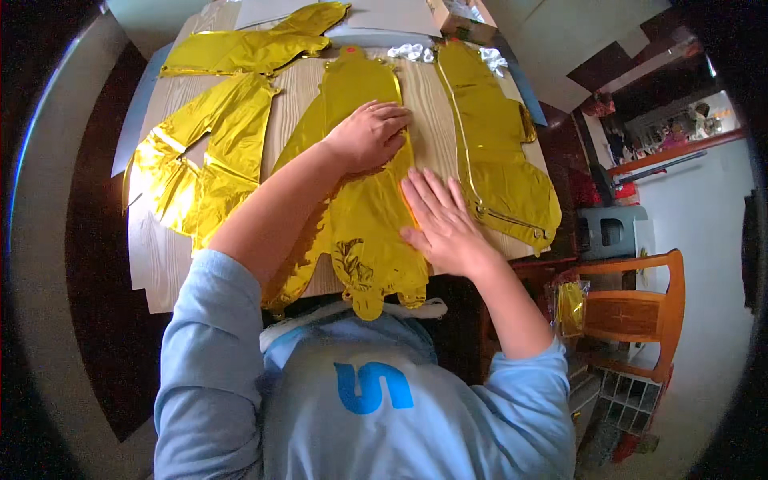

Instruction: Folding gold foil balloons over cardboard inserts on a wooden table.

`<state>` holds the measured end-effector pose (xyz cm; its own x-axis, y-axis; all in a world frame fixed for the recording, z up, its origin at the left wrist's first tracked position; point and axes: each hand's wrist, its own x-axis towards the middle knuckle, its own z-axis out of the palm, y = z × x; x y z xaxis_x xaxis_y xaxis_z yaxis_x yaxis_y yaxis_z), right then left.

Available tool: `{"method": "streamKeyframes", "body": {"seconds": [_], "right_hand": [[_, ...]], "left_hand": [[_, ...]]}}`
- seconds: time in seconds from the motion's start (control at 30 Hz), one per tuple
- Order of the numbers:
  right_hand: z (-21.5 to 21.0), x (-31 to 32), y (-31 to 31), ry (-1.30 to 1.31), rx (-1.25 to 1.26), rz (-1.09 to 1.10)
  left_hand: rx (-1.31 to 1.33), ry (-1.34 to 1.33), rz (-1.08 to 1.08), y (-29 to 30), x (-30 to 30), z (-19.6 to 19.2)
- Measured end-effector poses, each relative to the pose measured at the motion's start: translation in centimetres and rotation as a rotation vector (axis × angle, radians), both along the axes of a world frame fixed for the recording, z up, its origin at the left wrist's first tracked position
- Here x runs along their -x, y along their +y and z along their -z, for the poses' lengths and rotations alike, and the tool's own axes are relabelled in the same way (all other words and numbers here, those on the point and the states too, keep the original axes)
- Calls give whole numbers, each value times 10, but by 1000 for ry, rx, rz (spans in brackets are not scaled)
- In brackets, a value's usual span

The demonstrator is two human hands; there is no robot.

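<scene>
A flat, uninflated gold foil balloon point(372, 210) lies lengthwise on the wood-grained table point(292, 104), its lower tabs reaching the near edge by my waist. My left hand point(370, 138) is on its upper half, the fingers bent together over the foil's right edge. Lower down, my right hand point(444, 228) rests flat with fingers stretched out, fingertips along the same edge. Dark creases show near the balloon's lower end. Part of the foil is hidden under my left hand and forearm.
Another flat gold foil piece point(232, 132) spreads at the left, with one more point(240, 52) behind it. A long gold balloon point(484, 136) lies at the right. White crumpled bits point(412, 53) and a cardboard box point(464, 20) are at the back. A wooden chair point(624, 312) stands right.
</scene>
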<state>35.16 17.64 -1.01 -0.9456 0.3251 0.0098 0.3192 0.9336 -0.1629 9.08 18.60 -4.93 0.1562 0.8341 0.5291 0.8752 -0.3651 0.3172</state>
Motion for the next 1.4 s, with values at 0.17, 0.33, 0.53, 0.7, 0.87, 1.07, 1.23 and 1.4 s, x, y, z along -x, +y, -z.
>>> {"method": "streamKeyframes", "body": {"seconds": [0.17, 0.33, 0.53, 0.7, 0.87, 1.07, 1.23, 1.4], "right_hand": [[-2, -12, -11, 2, 13, -33], [-1, -15, -12, 16, 14, -26], [-10, -18, -19, 34, 49, -57], [-13, -25, -20, 4, 33, -80], [-10, -27, -18, 8, 21, -91], [-21, -18, -26, -79, 49, -40], [-18, -22, -23, 6, 98, -54], [-22, -26, -20, 26, 163, -70]], "left_hand": [[-35, -157, -14, -4, 5, -4], [-109, -476, -267, -72, -1, -58], [967, -1355, -394, -310, -54, -94], [906, -2075, -712, -350, -79, -41], [639, -1386, -555, -323, -73, -63], [12, -270, 37, -236, -71, -92], [365, -116, 308, -191, -72, -64], [358, -598, 160, -205, -33, -72]]}}
